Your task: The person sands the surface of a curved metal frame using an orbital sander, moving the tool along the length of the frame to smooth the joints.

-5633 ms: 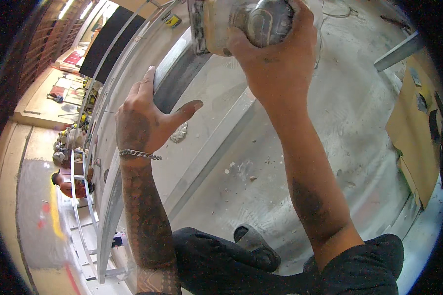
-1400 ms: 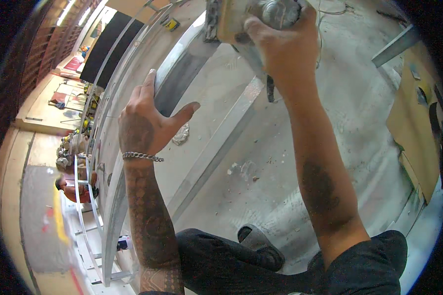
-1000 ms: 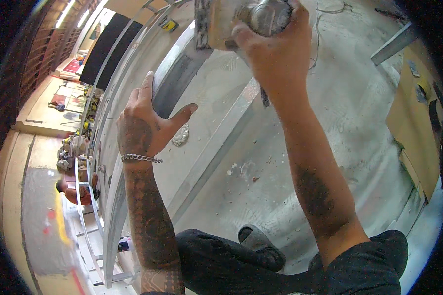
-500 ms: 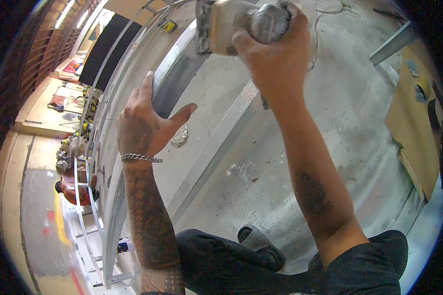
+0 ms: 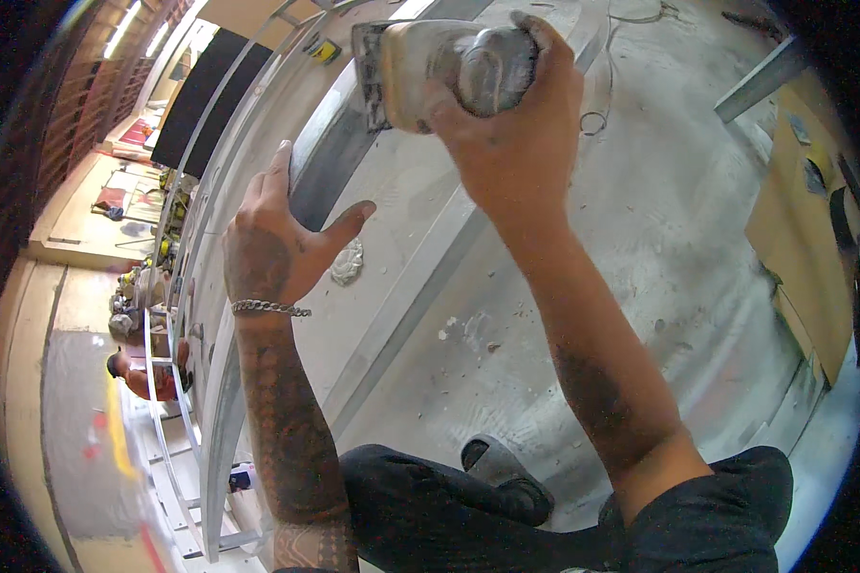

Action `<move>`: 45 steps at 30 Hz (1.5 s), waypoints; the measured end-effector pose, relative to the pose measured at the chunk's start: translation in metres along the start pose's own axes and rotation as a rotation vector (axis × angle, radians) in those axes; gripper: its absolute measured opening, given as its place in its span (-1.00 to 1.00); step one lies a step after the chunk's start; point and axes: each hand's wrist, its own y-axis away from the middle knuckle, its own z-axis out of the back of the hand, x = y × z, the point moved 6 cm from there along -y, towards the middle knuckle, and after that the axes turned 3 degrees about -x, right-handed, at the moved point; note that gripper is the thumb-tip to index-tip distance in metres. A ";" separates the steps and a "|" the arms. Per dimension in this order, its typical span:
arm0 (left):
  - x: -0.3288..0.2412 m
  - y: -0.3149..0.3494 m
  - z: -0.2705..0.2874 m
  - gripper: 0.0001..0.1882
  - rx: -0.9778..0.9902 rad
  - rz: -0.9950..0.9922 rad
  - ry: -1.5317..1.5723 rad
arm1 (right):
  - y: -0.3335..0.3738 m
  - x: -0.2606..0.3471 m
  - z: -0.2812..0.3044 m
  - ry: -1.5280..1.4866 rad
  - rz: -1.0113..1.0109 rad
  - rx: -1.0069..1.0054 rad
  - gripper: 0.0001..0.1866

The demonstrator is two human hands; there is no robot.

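Note:
A dusty power sander [image 5: 413, 81] with a flat square pad at its left end sits on a grey metal beam [image 5: 333, 170] far ahead. My right hand [image 5: 526, 153] is wrapped round its rounded grey knob from the right. Nearer to me, my left hand [image 5: 272, 234] lies on the same beam, its thumb stretched out to the right and its fingers pointing away. It holds nothing. The sander's pad covers part of the beam, and the underside of the pad is hidden.
A second grey beam [image 5: 406, 291] runs beside the first over the dusty floor [image 5: 583, 315]. A thin cord [image 5: 610, 81] trails at the far right. Cardboard [image 5: 798, 244] lies to the right. A yellow-and-black tub [image 5: 323, 50] stands far left; another person [image 5: 143, 374] is beyond the curved frame.
My right hand has drawn the sander toward me and a little left along the beam. A loop of cord now shows beside my right hand. My left hand has hardly moved.

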 end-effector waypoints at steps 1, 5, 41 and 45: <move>-0.002 0.000 0.002 0.14 0.001 -0.001 -0.002 | 0.001 0.001 -0.001 -0.002 -0.002 -0.001 -0.16; -0.003 0.000 0.002 0.13 0.036 0.021 -0.022 | -0.007 0.003 0.003 -0.034 0.035 -0.046 -0.16; 0.001 0.000 0.001 0.11 0.025 0.020 -0.041 | -0.006 0.015 0.007 -0.011 0.005 -0.021 -0.17; 0.000 0.000 0.001 0.11 0.020 0.028 -0.023 | 0.002 0.016 0.005 -0.075 0.047 0.010 -0.16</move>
